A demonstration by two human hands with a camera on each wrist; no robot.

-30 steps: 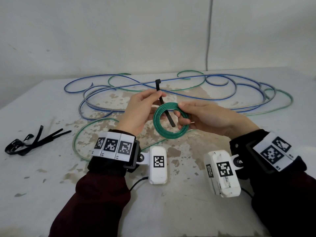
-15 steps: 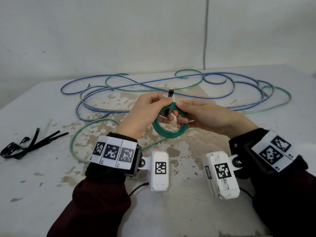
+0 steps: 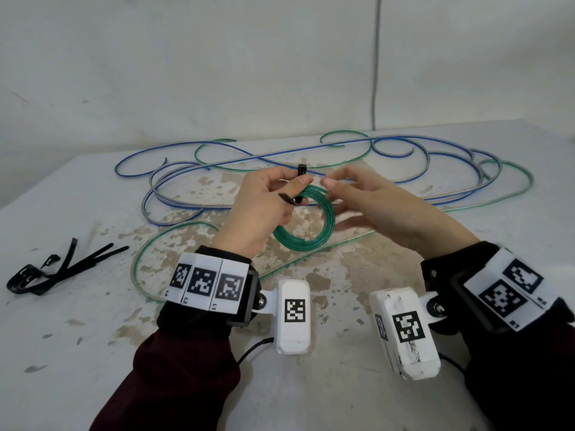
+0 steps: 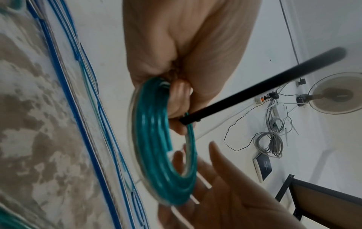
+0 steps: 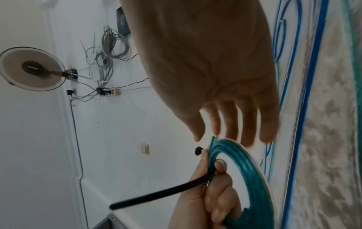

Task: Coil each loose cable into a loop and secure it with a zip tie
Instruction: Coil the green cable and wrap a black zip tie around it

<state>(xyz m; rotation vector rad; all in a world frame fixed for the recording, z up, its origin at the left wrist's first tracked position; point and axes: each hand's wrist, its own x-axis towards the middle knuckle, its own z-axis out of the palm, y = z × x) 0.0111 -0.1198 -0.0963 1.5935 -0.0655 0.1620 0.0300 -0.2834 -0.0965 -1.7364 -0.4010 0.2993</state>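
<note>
A green cable coil (image 3: pixel 314 234) hangs above the table in my left hand (image 3: pixel 295 189), which pinches its top edge together with a black zip tie (image 3: pixel 301 170). The tie's head stands above my fingers and its tail pokes out to the left. In the left wrist view the coil (image 4: pixel 156 147) and the tie's strap (image 4: pixel 254 86) meet under my fingertips. My right hand (image 3: pixel 337 203) hovers just right of the coil with straight, spread fingers and holds nothing. In the right wrist view the fingers (image 5: pixel 229 124) end just short of the coil (image 5: pixel 254 162).
Long loose blue cables (image 3: pixel 217 163) and green cables (image 3: pixel 510 188) sprawl over the back of the white, paint-worn table (image 3: pixel 93 353). One green cable (image 3: pixel 146 247) curves under my left wrist. A bundle of black zip ties (image 3: pixel 49 269) lies at the left. A wall stands close behind.
The coil has passed from my right hand to my left, which now holds coil and tie together. My right hand has let go and spread its fingers. The tie's tail now points left.
</note>
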